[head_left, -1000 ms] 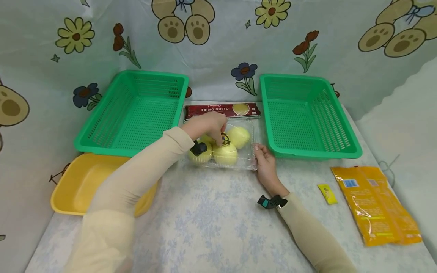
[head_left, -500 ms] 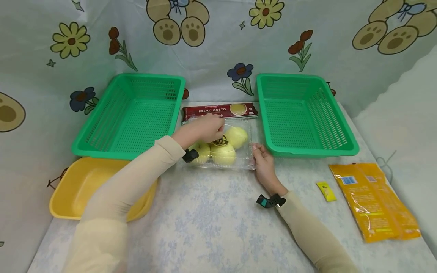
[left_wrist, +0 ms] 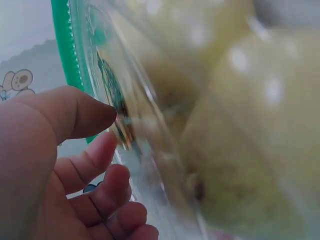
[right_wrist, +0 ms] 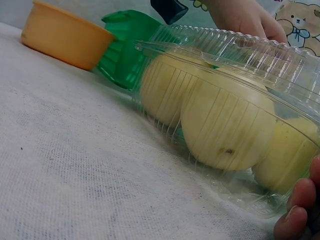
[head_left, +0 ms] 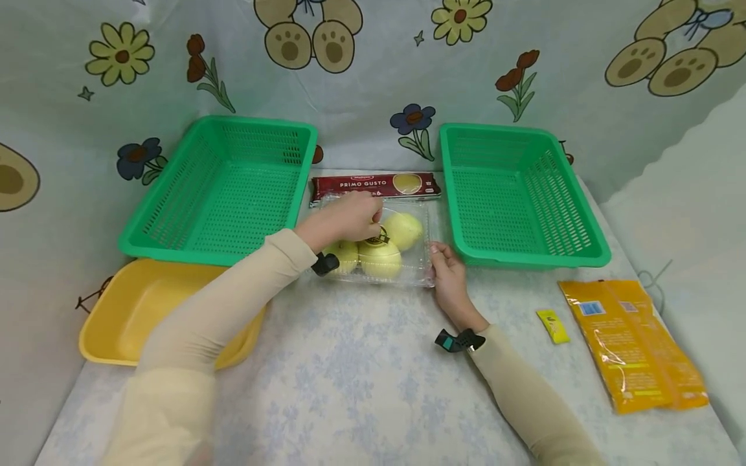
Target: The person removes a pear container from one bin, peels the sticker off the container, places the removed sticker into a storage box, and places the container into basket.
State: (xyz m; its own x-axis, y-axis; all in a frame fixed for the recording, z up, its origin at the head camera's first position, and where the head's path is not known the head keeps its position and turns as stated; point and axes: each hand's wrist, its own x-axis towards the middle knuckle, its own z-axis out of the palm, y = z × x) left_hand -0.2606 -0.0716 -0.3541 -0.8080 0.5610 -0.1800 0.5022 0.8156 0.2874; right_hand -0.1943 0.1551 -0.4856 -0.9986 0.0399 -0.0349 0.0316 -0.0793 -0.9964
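A clear plastic clamshell box (head_left: 416, 264) holds several pale yellow fruits (right_wrist: 222, 122) that look like pears. On its lid is a dark-and-gold sticker (head_left: 381, 238). My left hand (head_left: 352, 217) reaches over the lid from the left; thumb and index finger pinch at the sticker's edge, though the exact grip is hard to see. In the left wrist view the remaining fingers (left_wrist: 112, 195) are curled beside the lid. My right hand (head_left: 450, 279) grips the box's right edge, with its thumb on top. Only a few of its fingertips (right_wrist: 295, 215) show in the right wrist view.
Behind the box lies a dark red Primo Gusto packet (head_left: 373, 185). Green baskets stand left (head_left: 256, 194) and right (head_left: 495, 200) of it. A yellow basin (head_left: 116, 323) is front left. A small yellow sachet (head_left: 552, 326) and an orange bag (head_left: 632, 349) lie at right.
My left fingers have drawn back slightly up and left on the lid, uncovering more of the sticker. My right hand stays on the box edge. The head view has shifted slightly.
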